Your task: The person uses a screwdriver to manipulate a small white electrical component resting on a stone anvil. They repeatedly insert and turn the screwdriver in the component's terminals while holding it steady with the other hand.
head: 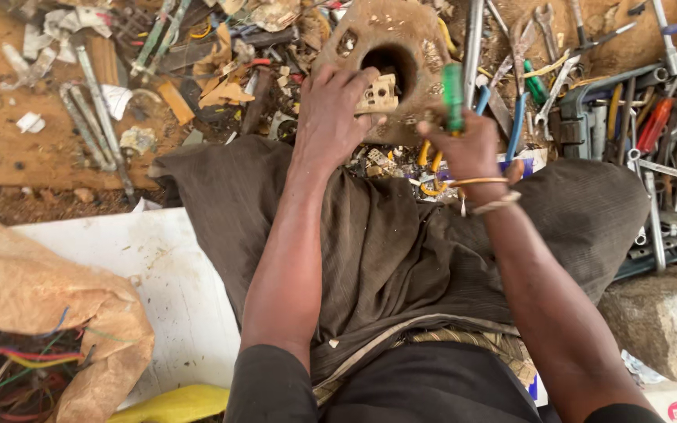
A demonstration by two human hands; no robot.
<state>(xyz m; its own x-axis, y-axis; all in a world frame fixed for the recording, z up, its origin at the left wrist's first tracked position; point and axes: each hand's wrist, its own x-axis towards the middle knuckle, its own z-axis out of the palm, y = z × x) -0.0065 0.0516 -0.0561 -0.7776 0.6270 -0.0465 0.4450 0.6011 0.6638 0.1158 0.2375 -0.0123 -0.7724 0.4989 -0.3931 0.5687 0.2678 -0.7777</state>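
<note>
The screwdriver (454, 95) tip hides behind the right hand (470, 147); the sack (33, 298) runs off the left edge.

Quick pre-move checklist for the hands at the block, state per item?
1. Left hand on the cream plastic part: ok, fingers pin it on the wooden block.
2. Right hand grips the green-handled tool: ok, fist closed round the handle.
3. Tool tip on the part: cannot tell, tip hidden.
4. Part seated over the block's hole: cannot tell, hand covers its edge.
5. Space around the block: not ok, scrap and loose tools crowd it.
</note>
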